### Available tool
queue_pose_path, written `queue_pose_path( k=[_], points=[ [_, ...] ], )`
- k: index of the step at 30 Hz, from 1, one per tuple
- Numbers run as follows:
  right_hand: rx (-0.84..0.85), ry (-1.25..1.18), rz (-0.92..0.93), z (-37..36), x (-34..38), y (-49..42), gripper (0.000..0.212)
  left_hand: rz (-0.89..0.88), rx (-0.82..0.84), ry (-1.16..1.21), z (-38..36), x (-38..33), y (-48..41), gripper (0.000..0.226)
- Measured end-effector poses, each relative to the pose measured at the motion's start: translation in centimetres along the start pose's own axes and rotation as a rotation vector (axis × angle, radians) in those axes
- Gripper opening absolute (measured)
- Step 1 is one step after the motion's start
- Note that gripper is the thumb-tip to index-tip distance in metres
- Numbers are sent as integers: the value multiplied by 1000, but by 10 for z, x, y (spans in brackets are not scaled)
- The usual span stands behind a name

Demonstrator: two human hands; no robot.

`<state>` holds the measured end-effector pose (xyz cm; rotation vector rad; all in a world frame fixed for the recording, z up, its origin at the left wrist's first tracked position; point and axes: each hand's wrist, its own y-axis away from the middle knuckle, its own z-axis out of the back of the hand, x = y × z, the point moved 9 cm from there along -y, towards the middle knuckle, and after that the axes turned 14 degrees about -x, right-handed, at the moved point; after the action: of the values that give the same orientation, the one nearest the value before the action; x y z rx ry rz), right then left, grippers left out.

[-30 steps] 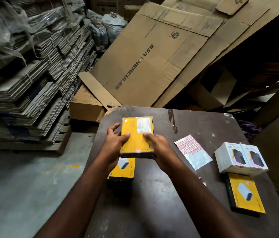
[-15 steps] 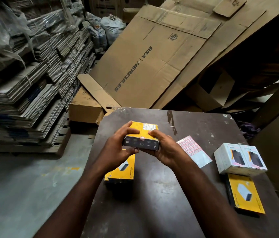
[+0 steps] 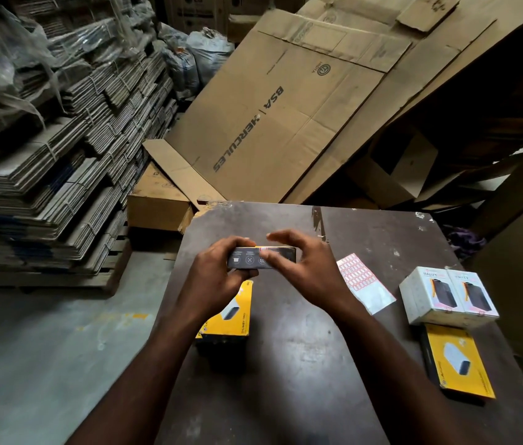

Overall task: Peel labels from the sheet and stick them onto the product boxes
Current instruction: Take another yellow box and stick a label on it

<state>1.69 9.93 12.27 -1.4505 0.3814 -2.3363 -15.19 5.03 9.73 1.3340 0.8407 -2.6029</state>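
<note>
My left hand [image 3: 218, 277] grips a yellow product box [image 3: 247, 260] by its left end, its dark side face turned towards me. A small red-edged label [image 3: 265, 251] shows on that face. My right hand [image 3: 308, 271] is at the box's right end, thumb lying on the dark face beside the label, fingers arched loosely above the box. The label sheet [image 3: 363, 284] lies flat on the table [image 3: 285, 364], right of my hands. Another yellow box [image 3: 231, 319] lies under my left wrist.
Two white product boxes [image 3: 446, 297] stand side by side at the table's right, with a third yellow box [image 3: 456, 361] lying in front of them. Flattened cardboard sheets [image 3: 285, 123] lean behind the table. Bundled carton stacks [image 3: 44, 155] fill the left.
The held box has tipped from its yellow face to its dark side face towards me. My right hand's fingers have lifted off the box top, and the thumb now lies on the side face.
</note>
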Motion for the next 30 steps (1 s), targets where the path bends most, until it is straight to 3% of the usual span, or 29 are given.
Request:
queue_pose_path(
  k=[12, 22, 26, 30],
  points=[
    [94, 51, 115, -9, -1, -1, 20, -48, 100, -31, -4, -4, 6, 43],
    [48, 157, 266, -10, 4, 7, 18, -14, 167, -75, -10, -1, 9, 39],
    [17, 120, 222, -7, -1, 7, 21, 5, 192, -92, -12, -1, 11, 38],
    [119, 24, 168, -10, -6, 10, 20, 28, 197, -90, -12, 1, 10, 36]
  ],
)
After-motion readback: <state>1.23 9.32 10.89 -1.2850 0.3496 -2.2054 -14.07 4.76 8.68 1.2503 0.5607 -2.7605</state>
